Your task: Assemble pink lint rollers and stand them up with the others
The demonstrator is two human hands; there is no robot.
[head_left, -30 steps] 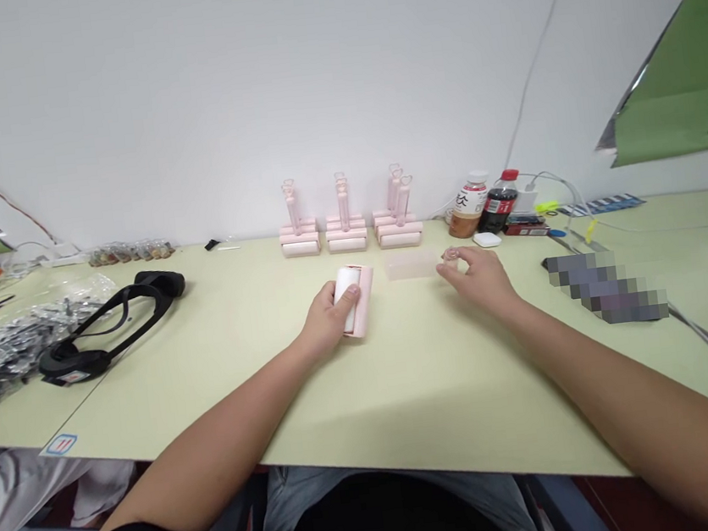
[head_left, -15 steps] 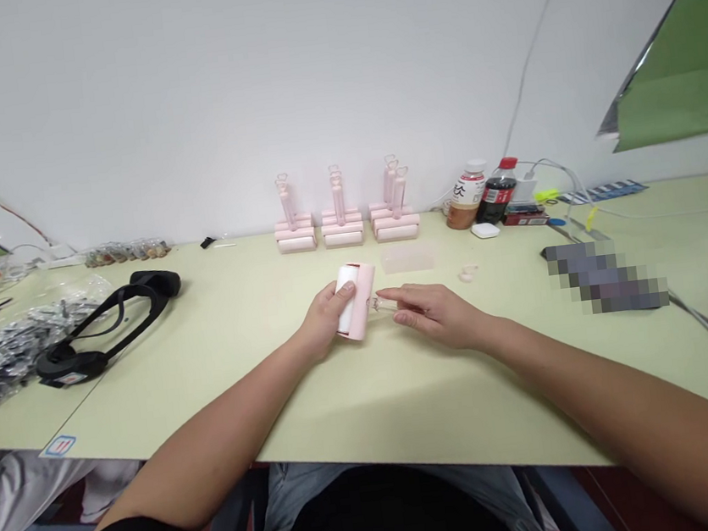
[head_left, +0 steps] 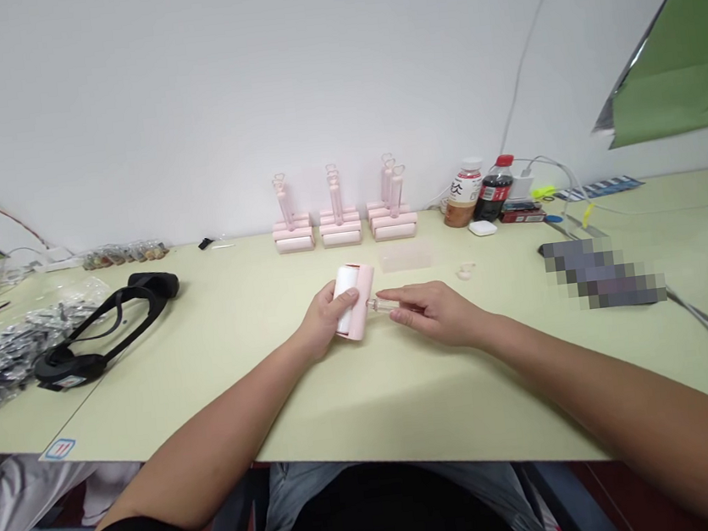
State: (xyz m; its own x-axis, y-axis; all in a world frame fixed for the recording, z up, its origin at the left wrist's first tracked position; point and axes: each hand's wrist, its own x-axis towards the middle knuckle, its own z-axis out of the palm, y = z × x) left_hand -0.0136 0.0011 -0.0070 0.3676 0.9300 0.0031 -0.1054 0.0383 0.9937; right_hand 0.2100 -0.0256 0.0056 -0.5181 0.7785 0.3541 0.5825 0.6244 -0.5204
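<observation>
My left hand [head_left: 325,318] is closed around a pink lint roller head [head_left: 365,291] with a white roll, its thumb lying across the roll. A clear, narrow stem [head_left: 384,304] juts from the head's right side toward my right hand [head_left: 431,309]. The right thumb and fingers close on that stem, hiding its far end. Beyond my hands lies a translucent pink cover [head_left: 405,256] flat on the table, and to its right are small pale pink pieces [head_left: 466,270], too small to make out. Several pink lint rollers [head_left: 340,226] stand handle-up in rows by the wall.
At the back right stand a brown drink bottle [head_left: 463,193] and a cola bottle [head_left: 495,190], with a small white case [head_left: 483,228] before them. A blurred-out dark object [head_left: 601,273] and cables lie right. A black headset [head_left: 103,337] and plastic-bagged parts [head_left: 12,355] occupy the left.
More of the clear stem shows between the roller head and my right fingers. My left thumb has shifted slightly toward the pink casing. Both hands otherwise keep nearly the same place.
</observation>
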